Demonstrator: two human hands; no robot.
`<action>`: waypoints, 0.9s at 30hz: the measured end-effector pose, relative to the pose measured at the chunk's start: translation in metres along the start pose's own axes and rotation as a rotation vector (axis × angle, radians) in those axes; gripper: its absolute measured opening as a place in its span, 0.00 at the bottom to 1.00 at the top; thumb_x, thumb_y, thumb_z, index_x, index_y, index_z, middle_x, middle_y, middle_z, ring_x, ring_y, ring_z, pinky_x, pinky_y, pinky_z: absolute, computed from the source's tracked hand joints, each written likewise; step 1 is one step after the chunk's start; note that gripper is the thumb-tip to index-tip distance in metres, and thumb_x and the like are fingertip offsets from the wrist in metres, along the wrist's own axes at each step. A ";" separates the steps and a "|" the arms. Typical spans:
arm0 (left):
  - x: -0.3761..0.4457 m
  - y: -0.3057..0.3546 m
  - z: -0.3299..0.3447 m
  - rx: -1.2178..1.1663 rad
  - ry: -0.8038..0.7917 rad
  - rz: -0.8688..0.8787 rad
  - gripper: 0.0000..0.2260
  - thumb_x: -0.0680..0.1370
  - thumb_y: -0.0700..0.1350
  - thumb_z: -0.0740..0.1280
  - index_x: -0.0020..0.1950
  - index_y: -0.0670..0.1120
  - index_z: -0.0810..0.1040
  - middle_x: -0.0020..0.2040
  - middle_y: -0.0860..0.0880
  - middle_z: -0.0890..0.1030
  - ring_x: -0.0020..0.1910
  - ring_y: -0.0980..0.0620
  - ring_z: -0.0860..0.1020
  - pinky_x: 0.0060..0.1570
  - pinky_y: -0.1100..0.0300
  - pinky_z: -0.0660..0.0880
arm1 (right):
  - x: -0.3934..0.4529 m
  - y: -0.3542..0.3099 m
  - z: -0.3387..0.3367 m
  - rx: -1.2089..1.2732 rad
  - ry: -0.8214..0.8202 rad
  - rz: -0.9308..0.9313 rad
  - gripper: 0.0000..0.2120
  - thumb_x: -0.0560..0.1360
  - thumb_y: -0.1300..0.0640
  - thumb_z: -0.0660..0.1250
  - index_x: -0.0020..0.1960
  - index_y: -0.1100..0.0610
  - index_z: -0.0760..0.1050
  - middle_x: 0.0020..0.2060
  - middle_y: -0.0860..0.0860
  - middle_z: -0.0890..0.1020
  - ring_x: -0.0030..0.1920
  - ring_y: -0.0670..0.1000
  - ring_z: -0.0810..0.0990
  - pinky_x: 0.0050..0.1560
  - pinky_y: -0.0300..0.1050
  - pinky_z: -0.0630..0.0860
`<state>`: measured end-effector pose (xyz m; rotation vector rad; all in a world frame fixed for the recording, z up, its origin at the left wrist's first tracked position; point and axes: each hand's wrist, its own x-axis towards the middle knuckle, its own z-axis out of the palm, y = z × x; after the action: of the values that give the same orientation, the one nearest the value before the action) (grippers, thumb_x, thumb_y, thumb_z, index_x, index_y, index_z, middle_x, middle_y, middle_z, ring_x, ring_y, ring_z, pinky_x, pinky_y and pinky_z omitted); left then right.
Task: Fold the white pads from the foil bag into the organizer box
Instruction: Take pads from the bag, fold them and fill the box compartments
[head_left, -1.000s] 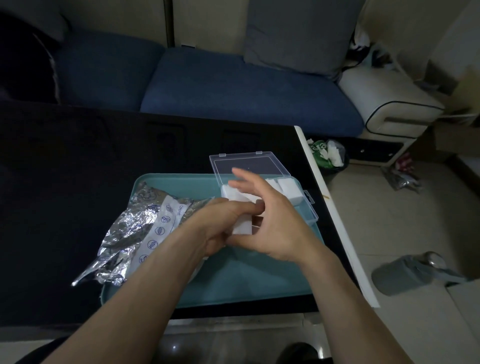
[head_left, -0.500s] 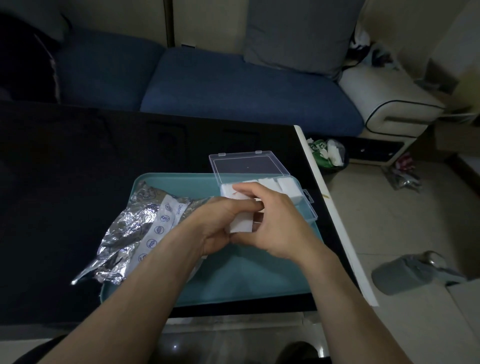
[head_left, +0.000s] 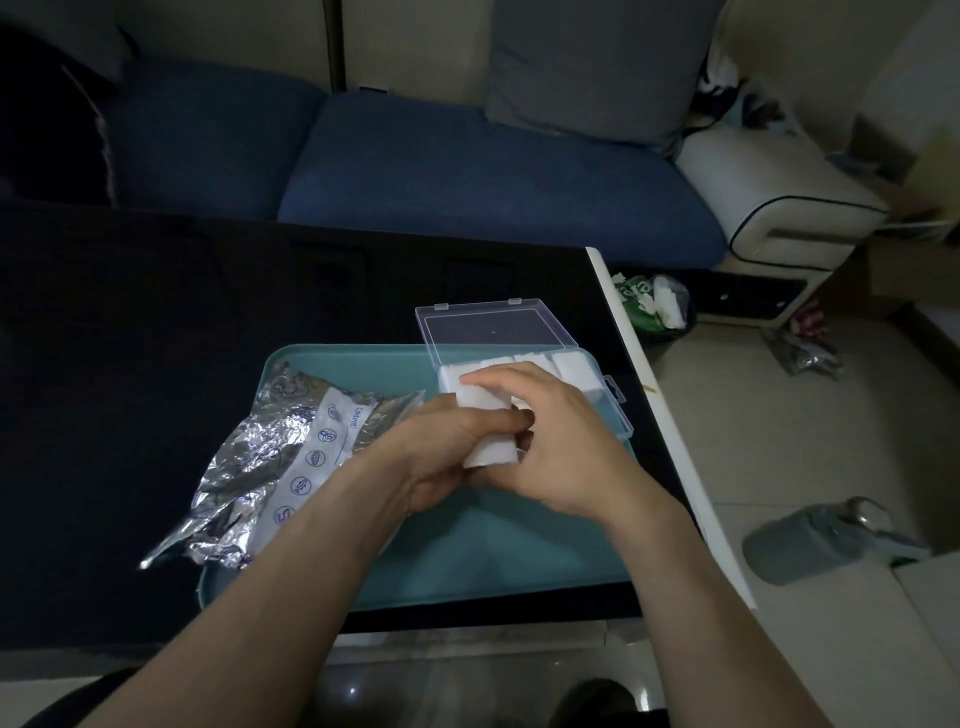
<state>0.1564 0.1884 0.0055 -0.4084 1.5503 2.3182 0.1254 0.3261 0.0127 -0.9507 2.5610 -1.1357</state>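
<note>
Both hands meet over the teal tray (head_left: 493, 566) around one folded white pad (head_left: 491, 449). My left hand (head_left: 447, 452) grips the pad from the left with curled fingers. My right hand (head_left: 556, 441) curls over it from the right, fingertips on its top edge. Just behind them lies the clear organizer box (head_left: 615, 410) with its lid (head_left: 493, 327) flipped open at the back; folded white pads (head_left: 566, 361) fill its rear part. The crumpled foil bag (head_left: 270, 457) with a white printed strip lies on the tray's left side.
The tray sits on a black table (head_left: 156, 338) whose white right edge (head_left: 660, 415) runs beside it. A blue sofa (head_left: 467, 166) stands behind. On the floor to the right are a green bag of rubbish (head_left: 652, 306) and a grey bottle (head_left: 815, 540).
My right hand's fingers, spread above the pad a second ago, have closed down over it. Both hands have drawn tighter around the pad, at the same spot.
</note>
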 end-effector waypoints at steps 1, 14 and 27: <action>0.001 0.000 -0.001 0.007 0.004 -0.008 0.07 0.75 0.33 0.69 0.53 0.36 0.79 0.45 0.39 0.82 0.45 0.44 0.81 0.42 0.53 0.80 | -0.002 -0.002 -0.003 0.051 -0.052 -0.004 0.41 0.61 0.55 0.84 0.71 0.45 0.73 0.63 0.42 0.75 0.63 0.41 0.75 0.62 0.43 0.76; -0.003 -0.003 0.003 0.296 -0.215 -0.103 0.10 0.75 0.31 0.68 0.57 0.36 0.77 0.38 0.44 0.80 0.37 0.48 0.81 0.29 0.63 0.76 | -0.003 0.019 -0.024 0.387 -0.155 0.323 0.11 0.71 0.53 0.76 0.53 0.53 0.83 0.48 0.53 0.87 0.52 0.56 0.85 0.64 0.60 0.77; 0.016 -0.024 0.002 1.177 0.224 0.466 0.08 0.79 0.46 0.65 0.57 0.49 0.79 0.56 0.54 0.79 0.35 0.58 0.74 0.46 0.63 0.73 | 0.018 0.082 -0.041 0.270 0.485 0.344 0.14 0.81 0.63 0.63 0.60 0.48 0.79 0.54 0.51 0.83 0.53 0.50 0.80 0.57 0.50 0.79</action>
<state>0.1520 0.2001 -0.0202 0.0226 2.9642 1.1886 0.0554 0.3801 -0.0160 -0.1715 2.6642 -1.6998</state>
